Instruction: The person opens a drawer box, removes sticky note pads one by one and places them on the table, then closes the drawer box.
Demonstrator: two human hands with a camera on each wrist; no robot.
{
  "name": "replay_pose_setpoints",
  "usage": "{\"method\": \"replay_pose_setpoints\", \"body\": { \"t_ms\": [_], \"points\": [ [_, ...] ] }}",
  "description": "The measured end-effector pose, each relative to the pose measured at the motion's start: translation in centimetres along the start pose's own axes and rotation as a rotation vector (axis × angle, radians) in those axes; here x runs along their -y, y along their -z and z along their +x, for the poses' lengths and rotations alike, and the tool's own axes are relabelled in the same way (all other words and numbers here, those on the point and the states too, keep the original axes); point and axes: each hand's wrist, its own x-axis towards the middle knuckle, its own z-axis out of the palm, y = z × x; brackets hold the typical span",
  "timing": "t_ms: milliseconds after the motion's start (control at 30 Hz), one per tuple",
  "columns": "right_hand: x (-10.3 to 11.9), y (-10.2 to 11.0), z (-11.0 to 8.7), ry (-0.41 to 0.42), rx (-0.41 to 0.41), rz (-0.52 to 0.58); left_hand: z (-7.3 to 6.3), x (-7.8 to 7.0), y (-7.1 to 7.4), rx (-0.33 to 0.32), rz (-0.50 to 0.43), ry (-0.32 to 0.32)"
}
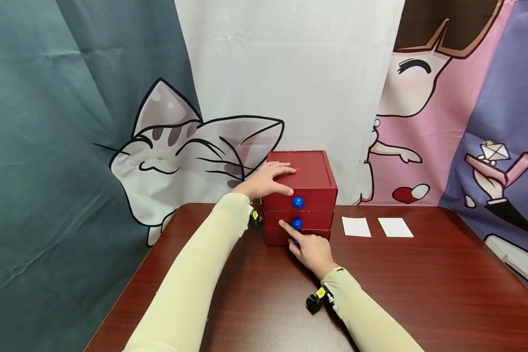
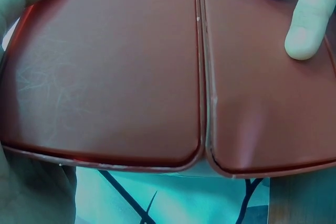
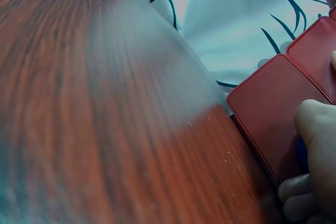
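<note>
A small red chest of three drawers (image 1: 301, 168), with round blue knobs, stands at the table's far edge. My left hand (image 1: 266, 180) rests spread on its top left side. Its thumb (image 2: 307, 32) lies on the top drawer's front, beside the top knob (image 1: 298, 202). Low at the front is my right hand (image 1: 313, 253), its index finger stretched across the middle drawer, left of the middle knob (image 1: 297, 223). Thumb and curled fingers pinch the bottom drawer's knob (image 3: 301, 153), mostly hidden by the hand. The bottom drawer (image 3: 273, 114) sits at table level.
Two white square cards (image 1: 356, 227) lie side by side on the dark reddish wooden table (image 1: 444, 288), right of the chest. A printed cartoon cloth (image 1: 290, 63) hangs right behind the table. Both wrists carry small black cameras (image 1: 314, 303) with cables.
</note>
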Motion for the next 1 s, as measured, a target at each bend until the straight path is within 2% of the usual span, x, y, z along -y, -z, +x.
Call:
{"method": "replay_pose_setpoints", "body": {
  "t_ms": [467,733,1000],
  "points": [
    [0.0,0.2,-0.3,0.062,-0.083,-0.023,0.0,-0.1,0.1,-0.003,0.011,-0.006],
    [-0.2,0.3,-0.8,0.098,-0.053,-0.008,-0.2,0.0,0.0,-0.003,-0.013,0.001],
    [-0.5,0.4,-1.1,0.15,-0.085,0.049,-0.1,0.0,0.0,0.003,-0.02,0.006]
  ]
}}
